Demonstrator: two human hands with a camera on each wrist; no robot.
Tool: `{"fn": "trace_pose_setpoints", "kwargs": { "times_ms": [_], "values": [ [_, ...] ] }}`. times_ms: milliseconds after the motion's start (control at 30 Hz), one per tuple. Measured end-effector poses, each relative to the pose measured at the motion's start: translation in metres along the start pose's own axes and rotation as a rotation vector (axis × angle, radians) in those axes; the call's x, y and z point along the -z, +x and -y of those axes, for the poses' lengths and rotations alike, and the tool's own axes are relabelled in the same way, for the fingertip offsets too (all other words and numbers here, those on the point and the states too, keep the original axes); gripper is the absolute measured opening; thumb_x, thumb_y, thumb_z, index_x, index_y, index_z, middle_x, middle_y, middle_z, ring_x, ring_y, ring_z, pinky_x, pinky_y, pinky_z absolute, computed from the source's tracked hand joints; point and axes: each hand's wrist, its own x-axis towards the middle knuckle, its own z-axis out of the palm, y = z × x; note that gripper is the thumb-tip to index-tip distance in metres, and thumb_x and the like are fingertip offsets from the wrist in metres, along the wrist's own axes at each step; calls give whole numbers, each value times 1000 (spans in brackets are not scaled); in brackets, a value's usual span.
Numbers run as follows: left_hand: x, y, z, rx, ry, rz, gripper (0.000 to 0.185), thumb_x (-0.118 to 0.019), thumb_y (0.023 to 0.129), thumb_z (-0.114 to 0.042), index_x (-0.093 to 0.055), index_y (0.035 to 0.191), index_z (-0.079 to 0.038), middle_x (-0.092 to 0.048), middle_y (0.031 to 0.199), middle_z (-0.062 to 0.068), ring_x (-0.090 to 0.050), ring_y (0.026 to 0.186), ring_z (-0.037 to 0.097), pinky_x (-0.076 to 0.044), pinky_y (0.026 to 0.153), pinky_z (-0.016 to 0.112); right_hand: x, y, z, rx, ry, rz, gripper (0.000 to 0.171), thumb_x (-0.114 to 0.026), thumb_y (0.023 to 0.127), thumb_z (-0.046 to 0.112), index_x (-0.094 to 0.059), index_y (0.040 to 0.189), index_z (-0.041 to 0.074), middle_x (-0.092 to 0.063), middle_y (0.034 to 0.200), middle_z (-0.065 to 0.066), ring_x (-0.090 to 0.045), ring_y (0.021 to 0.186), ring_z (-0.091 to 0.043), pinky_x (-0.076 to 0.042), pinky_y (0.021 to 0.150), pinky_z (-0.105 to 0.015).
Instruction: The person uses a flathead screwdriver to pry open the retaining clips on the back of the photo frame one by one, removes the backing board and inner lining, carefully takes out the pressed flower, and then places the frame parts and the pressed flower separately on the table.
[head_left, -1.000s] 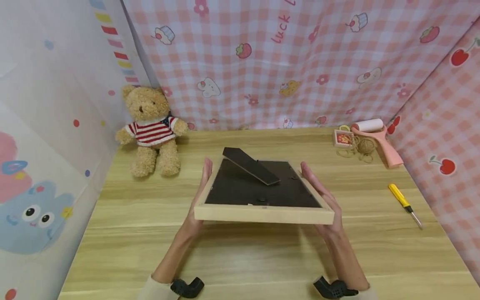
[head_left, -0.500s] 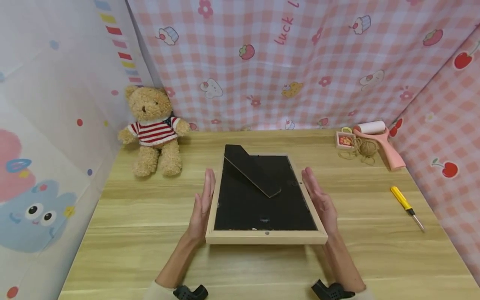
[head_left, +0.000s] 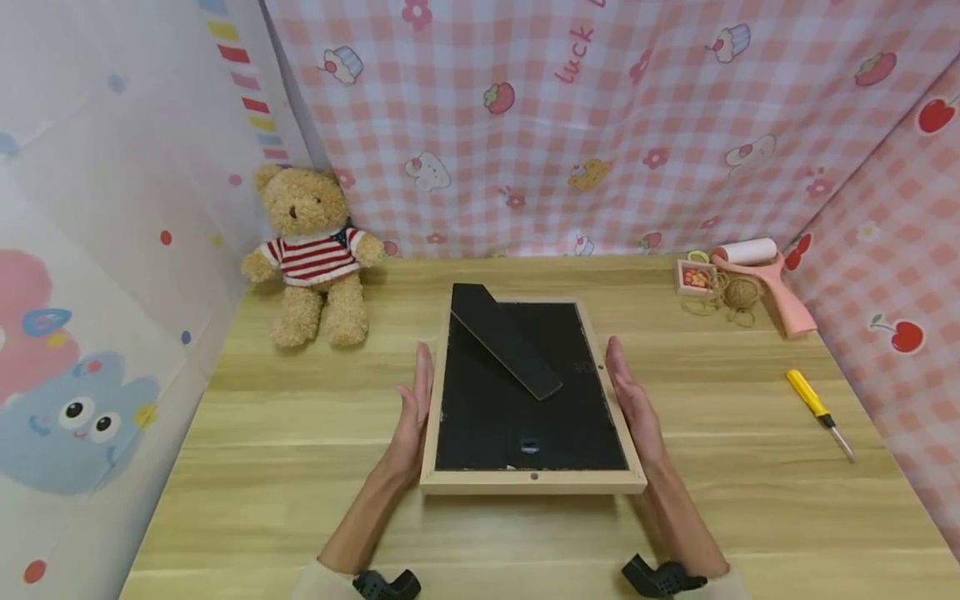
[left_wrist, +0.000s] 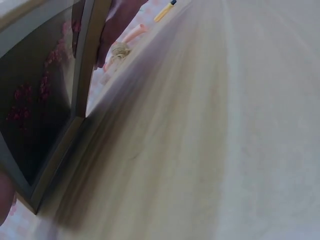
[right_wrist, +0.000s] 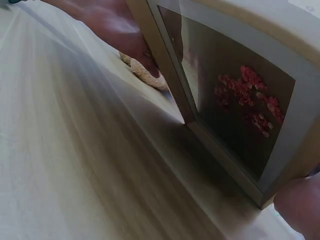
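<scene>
Both hands, left hand [head_left: 411, 417] and right hand [head_left: 636, 408], press straight fingers against the picture frame [head_left: 528, 392] sides (rigid, light, glass-fronted, probably fragile).

The frame [head_left: 531, 482], a second ago held up level with its near edge raised high above the desk [head_left: 225, 467], has come down and drawn toward the person; more of its black back now faces the head camera, and its near edge sits low over the wood; the left hand [head_left: 414, 417] and right hand [head_left: 632, 400], then cupped under its sides, now lie flat along its long edges, fingers straight.
</scene>
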Motion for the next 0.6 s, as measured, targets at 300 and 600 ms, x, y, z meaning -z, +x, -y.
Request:
{"fn": "trace_pose_setpoints", "kwargs": {
  "times_ms": [300, 600],
  "values": [
    [3, 4, 15, 54, 17, -13, 104, -3, 102, -83, 21, 173, -11, 26, 182, 12, 26, 168, 38, 17, 131, 69, 3, 10, -18, -43, -78, -12, 65, -24, 121, 34, -2, 177, 9, 5, 186, -7, 13, 171, -27, 11, 136, -57],
    [26, 22, 71, 39, 100, -50, 64, 3, 117, -49, 14, 176, -28, 12, 185, -10, 21, 169, 20, 17, 133, 64, 5, 26, -24, 13, -198, 34, 65, -20, 121, 33, -2, 175, 0, 8, 184, -18, 17, 170, -36, 11, 136, -59]
  ]
}}
